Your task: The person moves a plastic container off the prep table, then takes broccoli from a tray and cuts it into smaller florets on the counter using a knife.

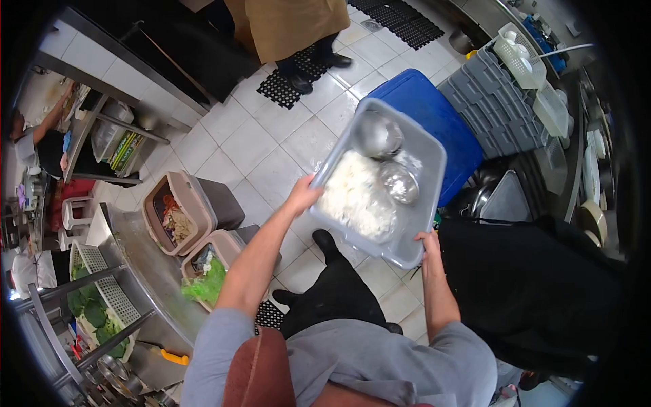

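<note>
A grey plastic tub (pixel 422 203) is held out in front of me, over the tiled floor. My left hand (pixel 303 195) grips its left rim, and my right hand (pixel 428 245) grips the near right corner. Inside lies a heap of white, crumbly-looking food (pixel 356 193); its kind I cannot make out. Two shiny metal bowls, one at the far end (pixel 378 136) and one beside the heap (pixel 399 182), are in the tub too. Clear plastic seems to cover part of the heap.
A blue lid or bin (pixel 407 88) stands just beyond the tub, beside stacked grey crates (pixel 491 102). Two brown bins with scraps (pixel 178 210) are at left, by a steel counter (pixel 146 271). A person in a tan apron (pixel 291 27) stands ahead on a black mat.
</note>
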Demonstrator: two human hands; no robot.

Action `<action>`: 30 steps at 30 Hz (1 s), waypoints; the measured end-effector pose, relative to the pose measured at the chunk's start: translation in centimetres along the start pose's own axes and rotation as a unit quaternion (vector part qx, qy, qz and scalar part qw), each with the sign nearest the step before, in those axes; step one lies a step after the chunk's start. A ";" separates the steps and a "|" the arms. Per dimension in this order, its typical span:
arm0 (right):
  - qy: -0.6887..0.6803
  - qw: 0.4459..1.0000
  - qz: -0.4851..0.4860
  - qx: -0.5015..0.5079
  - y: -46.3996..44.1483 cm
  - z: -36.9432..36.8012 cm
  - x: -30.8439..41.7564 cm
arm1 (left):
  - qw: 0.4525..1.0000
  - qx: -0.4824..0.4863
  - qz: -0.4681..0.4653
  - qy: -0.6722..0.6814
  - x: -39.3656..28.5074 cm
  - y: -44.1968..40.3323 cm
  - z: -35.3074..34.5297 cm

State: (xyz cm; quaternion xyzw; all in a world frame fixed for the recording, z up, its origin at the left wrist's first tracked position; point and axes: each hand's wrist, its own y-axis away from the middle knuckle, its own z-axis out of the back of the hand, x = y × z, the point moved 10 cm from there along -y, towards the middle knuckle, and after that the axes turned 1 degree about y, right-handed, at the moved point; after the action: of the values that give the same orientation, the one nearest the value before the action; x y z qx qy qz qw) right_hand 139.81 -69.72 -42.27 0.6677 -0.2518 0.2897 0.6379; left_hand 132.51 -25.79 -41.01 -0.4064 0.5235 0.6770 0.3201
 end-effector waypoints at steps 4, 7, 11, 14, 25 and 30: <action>-0.125 0.986 -0.018 -0.111 -8.8 4.6 -3.9 | 0.994 -0.076 0.039 0.061 -8.5 -1.5 -5.1; -0.107 0.967 -0.054 -0.225 -14.2 3.8 -4.7 | 0.997 -0.068 -0.019 0.021 -6.8 0.5 -10.9; -0.137 0.949 -0.010 -0.283 -20.5 -0.5 -1.3 | 0.984 -0.001 -0.114 -0.135 4.3 10.5 -15.9; 0.038 0.984 0.053 -0.168 -24.9 -2.8 1.5 | 0.988 0.061 0.121 -0.078 11.4 19.9 -11.0; 0.224 0.955 0.018 0.195 -16.7 -25.6 -7.0 | 0.946 -0.220 0.163 0.175 11.2 43.8 6.2; 0.380 0.745 0.116 0.536 16.3 -44.9 -16.1 | 0.874 -0.468 -0.020 0.129 2.0 60.0 21.5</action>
State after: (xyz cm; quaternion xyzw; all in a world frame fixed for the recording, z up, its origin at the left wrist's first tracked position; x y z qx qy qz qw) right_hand 113.98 -26.40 -41.38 0.6998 0.1333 0.6784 0.1795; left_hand 75.39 -19.73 -13.21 -0.6031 0.1737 0.7777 0.0359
